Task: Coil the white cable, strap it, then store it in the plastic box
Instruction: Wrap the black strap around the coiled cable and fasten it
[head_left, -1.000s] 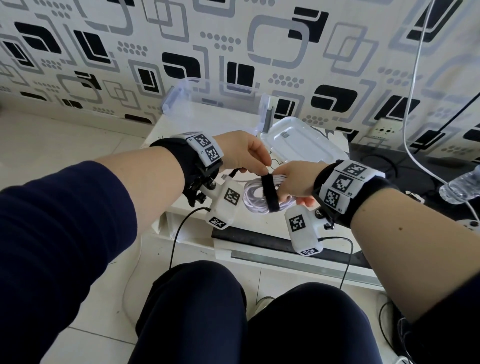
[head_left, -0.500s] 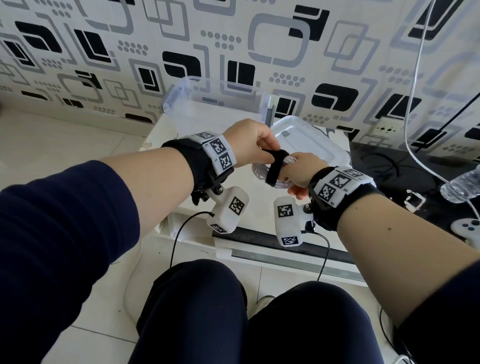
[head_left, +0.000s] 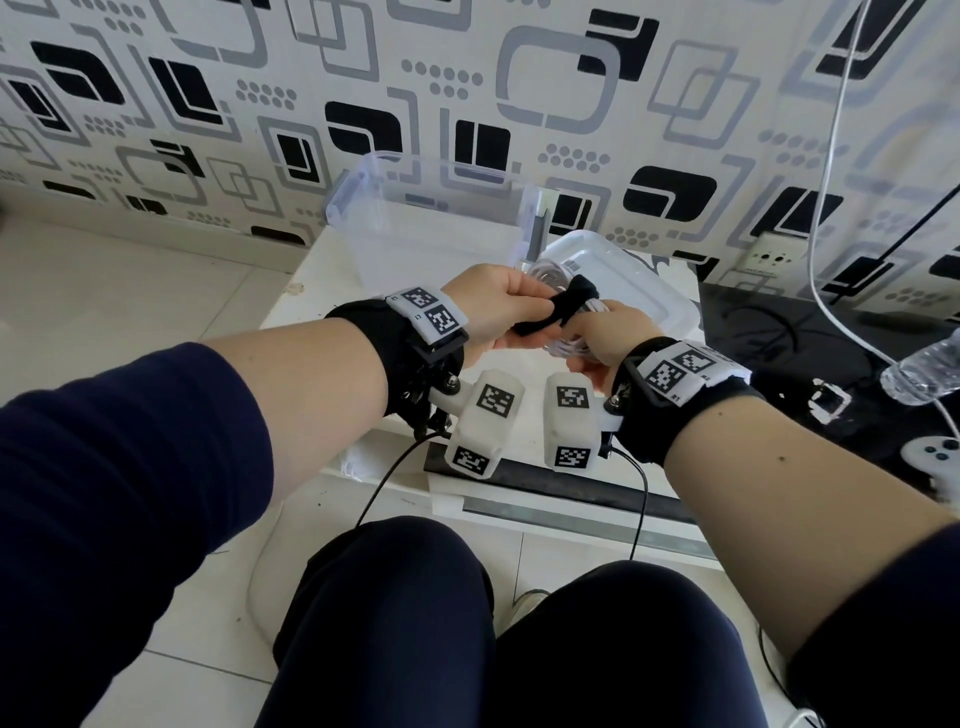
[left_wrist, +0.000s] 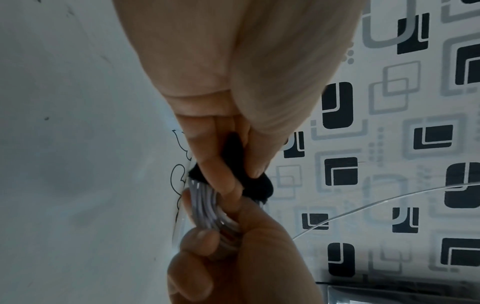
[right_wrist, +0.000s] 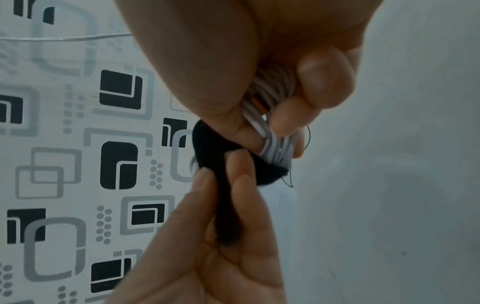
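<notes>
The white cable (head_left: 567, 347) is a tight coil held in the air in front of the lid. My right hand (head_left: 597, 332) grips one side of it, fingers curled round the strands (right_wrist: 270, 96). A black strap (head_left: 558, 306) wraps the coil beside that grip. My left hand (head_left: 522, 317) pinches the strap's free end (left_wrist: 257, 185) between thumb and fingers and holds it taut toward the left. The clear plastic box (head_left: 363, 187) stands open behind the hands on the white table (head_left: 311, 280).
The box's white lid (head_left: 644, 291) lies right of the box, just behind my hands. Farther right are a black surface (head_left: 779, 358), a water bottle (head_left: 924, 374), a white controller (head_left: 935, 457) and a hanging white wire (head_left: 826, 208). My knees are below.
Both hands rose and moved away from me toward the lid with the coil. The strap, earlier a flat band across the coil, is now pulled leftward by my left hand.
</notes>
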